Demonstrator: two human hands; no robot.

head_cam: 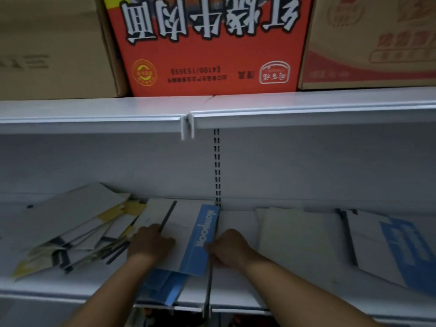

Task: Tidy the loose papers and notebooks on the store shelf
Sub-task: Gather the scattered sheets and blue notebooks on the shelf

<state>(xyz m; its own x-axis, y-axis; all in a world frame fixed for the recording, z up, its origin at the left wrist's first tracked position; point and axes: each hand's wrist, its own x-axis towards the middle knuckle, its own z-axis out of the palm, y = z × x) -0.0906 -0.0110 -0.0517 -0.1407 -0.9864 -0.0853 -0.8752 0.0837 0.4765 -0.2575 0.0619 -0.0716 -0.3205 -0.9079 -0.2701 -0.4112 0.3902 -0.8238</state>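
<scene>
Head view: right hand [226, 249] curled, gripping the right edge of the blue-and-white notebook [200, 234] on the lower shelf [35, 286]. Left hand [151, 241] rests on its cover, grasp unclear. Loose paper pile [70, 227] just left.

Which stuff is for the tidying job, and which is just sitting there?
For the job: blue-striped notebook, messy notebook pile, loose white papers, far-right notebook.
Just sitting there: red carton, left brown carton, right brown carton.
</scene>
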